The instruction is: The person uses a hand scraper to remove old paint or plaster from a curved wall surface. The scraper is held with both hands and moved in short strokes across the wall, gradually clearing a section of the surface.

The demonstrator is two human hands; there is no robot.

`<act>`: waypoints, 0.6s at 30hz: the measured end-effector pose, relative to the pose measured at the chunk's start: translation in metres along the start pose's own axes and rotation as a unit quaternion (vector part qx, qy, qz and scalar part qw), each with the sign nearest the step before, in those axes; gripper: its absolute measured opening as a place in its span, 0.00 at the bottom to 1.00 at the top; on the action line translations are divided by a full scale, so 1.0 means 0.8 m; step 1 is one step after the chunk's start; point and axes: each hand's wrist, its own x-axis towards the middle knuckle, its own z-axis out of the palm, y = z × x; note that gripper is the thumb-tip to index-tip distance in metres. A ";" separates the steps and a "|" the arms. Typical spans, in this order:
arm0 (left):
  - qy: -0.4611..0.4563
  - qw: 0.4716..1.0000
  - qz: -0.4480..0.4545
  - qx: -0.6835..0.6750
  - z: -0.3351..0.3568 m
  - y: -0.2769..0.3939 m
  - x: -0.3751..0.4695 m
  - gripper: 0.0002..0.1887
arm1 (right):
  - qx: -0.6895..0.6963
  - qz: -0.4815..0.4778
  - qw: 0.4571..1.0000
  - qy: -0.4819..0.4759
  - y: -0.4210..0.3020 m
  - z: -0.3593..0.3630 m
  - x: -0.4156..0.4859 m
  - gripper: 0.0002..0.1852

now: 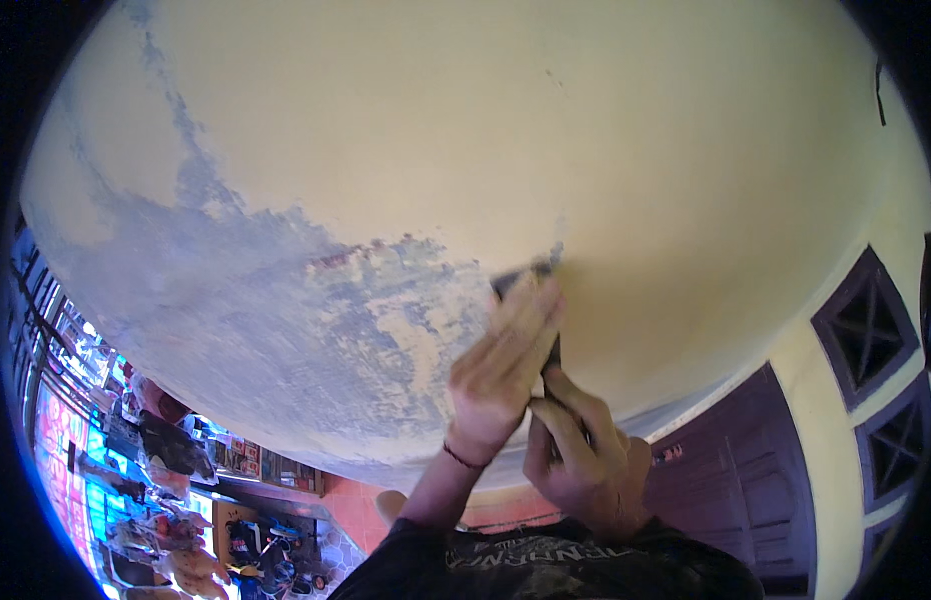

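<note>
A cream-painted wall (405, 150) fills most of the view, with a rough grey-blue patch (233, 300) of stripped paint across its left and middle. My left hand (507, 352), a thin band around its wrist, lies with fingers stretched along a dark flat tool (553, 356), pressing it to the wall at the patch's right end. Just below, my right hand (582, 442) has its fingers curled around the tool's lower end. Both hands cover most of the tool, and my left fingers are blurred. Whether it is a scraper or another flat tool I cannot tell.
To the right are a dark purple wooden door (724, 487) and dark vent openings (867, 326) with crossed bars. At lower left, goods hang (173, 442) near a shelf (285, 472), with a motorbike (278, 562) below. Reddish tiles (353, 510) show beneath the wall.
</note>
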 end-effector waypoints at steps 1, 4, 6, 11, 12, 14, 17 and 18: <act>-0.021 0.999 -0.042 0.001 0.001 -0.002 0.000 0.17 | 0.003 -0.008 1.000 0.014 0.003 0.003 0.001 0.11; 0.011 1.000 0.019 0.010 0.003 -0.002 0.003 0.18 | 0.018 -0.006 1.000 -0.007 0.005 0.002 0.006 0.12; 0.034 0.997 0.069 0.010 0.002 -0.002 0.009 0.18 | 0.027 -0.014 1.000 0.003 0.007 0.004 0.011 0.12; 0.006 1.000 0.013 0.026 0.007 -0.008 0.011 0.21 | 0.021 -0.010 1.000 0.011 0.022 0.017 0.006 0.12; 0.015 0.999 0.033 0.022 0.005 -0.007 0.007 0.22 | 0.036 -0.013 0.999 0.001 0.019 0.011 -0.002 0.12; 0.038 0.995 0.091 0.022 0.011 -0.004 0.003 0.25 | 0.042 -0.018 0.999 0.022 0.022 0.006 -0.005 0.13; -0.001 0.997 0.034 0.068 0.020 -0.005 0.005 0.15 | 0.043 -0.011 0.998 0.035 0.024 0.004 0.003 0.12; 0.039 0.997 0.042 0.056 0.022 -0.006 0.006 0.14 | 0.038 -0.016 0.999 0.029 0.027 0.006 0.007 0.10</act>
